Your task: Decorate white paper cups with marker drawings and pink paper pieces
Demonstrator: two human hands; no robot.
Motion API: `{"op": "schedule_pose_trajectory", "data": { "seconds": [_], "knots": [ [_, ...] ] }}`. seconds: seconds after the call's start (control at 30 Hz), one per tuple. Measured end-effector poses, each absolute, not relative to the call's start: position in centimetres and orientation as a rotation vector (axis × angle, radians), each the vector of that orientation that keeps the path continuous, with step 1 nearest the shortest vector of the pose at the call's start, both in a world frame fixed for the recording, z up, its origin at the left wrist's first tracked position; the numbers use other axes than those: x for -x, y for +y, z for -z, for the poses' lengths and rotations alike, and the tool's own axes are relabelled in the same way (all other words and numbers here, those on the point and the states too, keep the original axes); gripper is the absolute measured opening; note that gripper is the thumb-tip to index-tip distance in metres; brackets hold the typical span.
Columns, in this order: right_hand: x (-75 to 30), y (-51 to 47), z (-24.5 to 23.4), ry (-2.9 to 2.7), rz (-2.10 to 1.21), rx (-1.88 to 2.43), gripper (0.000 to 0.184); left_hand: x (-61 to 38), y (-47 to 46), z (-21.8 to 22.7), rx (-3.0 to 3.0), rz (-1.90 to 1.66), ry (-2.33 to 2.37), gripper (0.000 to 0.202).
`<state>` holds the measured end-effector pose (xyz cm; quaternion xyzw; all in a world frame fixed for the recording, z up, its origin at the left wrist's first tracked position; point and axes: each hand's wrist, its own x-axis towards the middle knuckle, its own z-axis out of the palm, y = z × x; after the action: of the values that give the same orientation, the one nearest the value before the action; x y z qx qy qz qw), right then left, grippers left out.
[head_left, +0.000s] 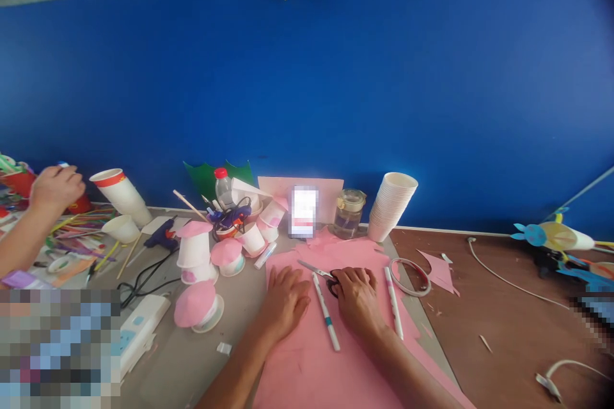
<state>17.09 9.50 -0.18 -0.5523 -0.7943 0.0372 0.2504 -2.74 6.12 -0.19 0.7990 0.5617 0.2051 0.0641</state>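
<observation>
My left hand (pixel 286 301) lies on pink paper (pixel 307 377), its fingers resting on the sheet and holding nothing. Beside it, my right hand (pixel 359 299) has its fingers curled over the black handles of a pair of scissors (pixel 314 268), whose blades point to the left. Between the two hands lies a white marker (pixel 326 313) with a teal band. Another white marker (pixel 394 303) rests just right of my right hand. More pink paper pieces spread beyond my fingertips.
Pink-topped paper cups (pixel 196 249) stand on the left. Behind are a phone (pixel 304 212), a glass jar (pixel 349 214) and stacked cups (pixel 393 204). A tape roll (pixel 411 277) lies right. A power strip (pixel 139 332) and a co-worker's hand (pixel 58 186) are at left.
</observation>
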Motion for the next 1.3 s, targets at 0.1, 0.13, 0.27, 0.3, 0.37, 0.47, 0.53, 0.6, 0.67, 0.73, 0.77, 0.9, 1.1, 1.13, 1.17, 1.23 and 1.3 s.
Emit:
{"op": "schedule_pose_trajectory", "data": {
  "seconds": [0.1, 0.13, 0.27, 0.3, 0.37, 0.47, 0.53, 0.6, 0.67, 0.73, 0.77, 0.9, 1.1, 1.13, 1.17, 1.23, 1.3],
  "knots": [
    [-17.2, 9.6, 0.2, -2.141, -0.141, 1.512, 0.026, 2.7, 6.1, 0.0, -2.402, -0.614, 1.696, 0.029],
    [-17.2, 9.6, 0.2, -2.135, -0.152, 1.504, 0.027, 2.6, 6.1, -0.1, -2.397, -0.612, 1.691, 0.028],
    [-17.4, 9.8, 0.5, -2.113, -0.178, 1.459, 0.031, 2.4, 6.0, -0.6, -2.389, -0.636, 1.667, 0.021],
    [-17.5, 9.9, 0.5, -2.106, -0.185, 1.451, 0.031, 2.3, 5.9, -0.8, -2.389, -0.640, 1.660, 0.019],
    [-17.7, 10.1, 0.7, -2.079, -0.204, 1.461, 0.031, 2.1, 5.9, -1.1, -2.387, -0.625, 1.651, 0.018],
    [-18.0, 10.6, 1.0, -2.035, -0.230, 1.501, 0.029, 1.9, 5.8, -1.2, -2.379, -0.584, 1.660, 0.022],
    [-18.1, 10.8, 1.0, -2.024, -0.230, 1.511, 0.028, 1.9, 5.8, -1.0, -2.367, -0.586, 1.689, 0.023],
    [-18.1, 10.8, 1.0, -2.023, -0.222, 1.511, 0.028, 2.0, 5.8, -0.7, -2.342, -0.608, 1.748, 0.019],
    [-17.9, 10.7, 1.0, -2.025, -0.211, 1.513, 0.029, 2.1, 5.9, -0.3, -2.312, -0.635, 1.823, 0.020],
    [-17.7, 10.5, 0.9, -2.034, -0.199, 1.513, 0.029, 2.3, 5.9, -0.1, -2.297, -0.635, 1.874, 0.024],
    [-17.6, 10.4, 0.9, -2.042, -0.193, 1.514, 0.029, 2.3, 5.9, -0.1, -2.297, -0.625, 1.886, 0.025],
    [-17.6, 10.0, 0.8, -2.075, -0.167, 1.522, 0.027, 2.3, 5.8, 0.0, -2.310, -0.580, 1.889, 0.020],
    [-18.3, 8.3, 0.8, -2.060, -0.126, 1.571, 0.030, 2.0, 5.6, -0.4, -2.279, -0.555, 1.936, 0.014],
    [-18.4, 8.0, 0.8, -2.052, -0.119, 1.580, 0.030, 2.0, 5.5, -0.4, -2.268, -0.549, 1.952, 0.013],
    [-18.4, 7.6, 0.8, -2.043, -0.111, 1.589, 0.030, 1.9, 5.4, -0.5, -2.257, -0.542, 1.969, 0.012],
    [-18.5, 7.0, 0.7, -2.028, -0.097, 1.603, 0.030, 1.7, 5.2, -0.5, -2.237, -0.534, 2.006, 0.013],
    [-18.5, 6.5, 0.6, -2.021, -0.082, 1.612, 0.030, 1.5, 5.0, -0.5, -2.217, -0.534, 2.050, 0.017]
  ]
}}
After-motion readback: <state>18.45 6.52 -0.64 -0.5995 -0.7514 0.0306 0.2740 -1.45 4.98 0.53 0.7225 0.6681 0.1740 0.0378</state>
